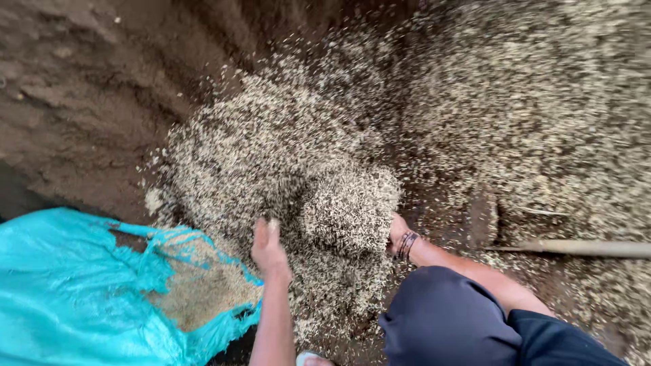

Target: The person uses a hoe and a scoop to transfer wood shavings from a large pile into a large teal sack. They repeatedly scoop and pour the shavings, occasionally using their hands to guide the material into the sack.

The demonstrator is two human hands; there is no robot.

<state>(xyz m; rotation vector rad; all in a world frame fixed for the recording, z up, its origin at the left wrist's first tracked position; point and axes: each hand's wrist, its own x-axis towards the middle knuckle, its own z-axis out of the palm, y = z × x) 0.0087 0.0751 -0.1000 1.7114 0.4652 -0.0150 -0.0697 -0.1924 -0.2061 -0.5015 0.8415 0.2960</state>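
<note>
A turquoise woven sack (74, 285) lay at the lower left; its torn mouth gaped open. Pale grain (196, 291) filled the opening.

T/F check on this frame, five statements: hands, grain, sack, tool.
1. Both hands are in the loose grain heaped on the ground. True: the left hand and right hand flank a raised mound of it.
2. The sack is red. False: the sack is turquoise.
3. The sack is sealed. False: its mouth is open and grain shows inside.
4. A long-handled tool lies on the grain to the right. True.
5. The right wrist is bare. False: it wears dark bangles.
</note>
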